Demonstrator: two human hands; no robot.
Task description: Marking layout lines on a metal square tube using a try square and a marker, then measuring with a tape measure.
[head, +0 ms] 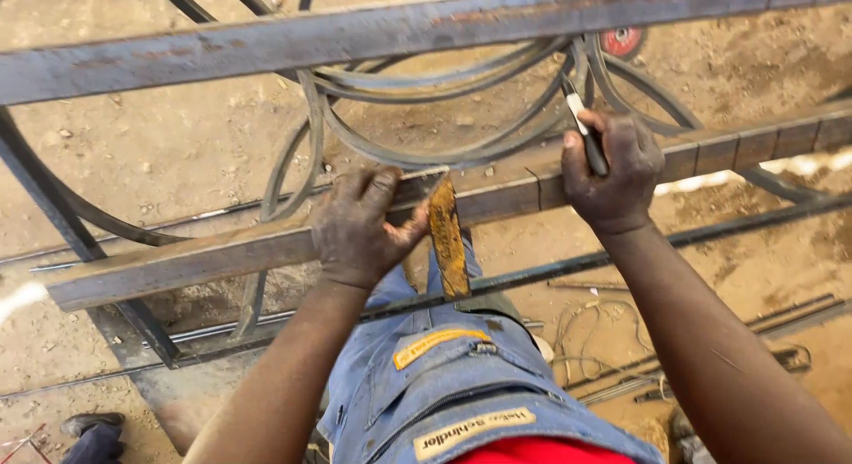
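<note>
Noted left hand (359,229) clamping rusty square (448,238) against stiff, heavy steel bar (266,251), right hand (612,171) gripping marker (587,131); best held by blade.

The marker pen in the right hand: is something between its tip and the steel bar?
Nothing visible blocks it. The right hand holds the marker pen over the steel bar, beside the rusty square that the left hand presses there.

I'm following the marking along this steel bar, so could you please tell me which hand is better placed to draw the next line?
Probably the right hand: it grips the marker just above the steel bar. The left hand is occupied pressing the rusty square against that bar.
</note>
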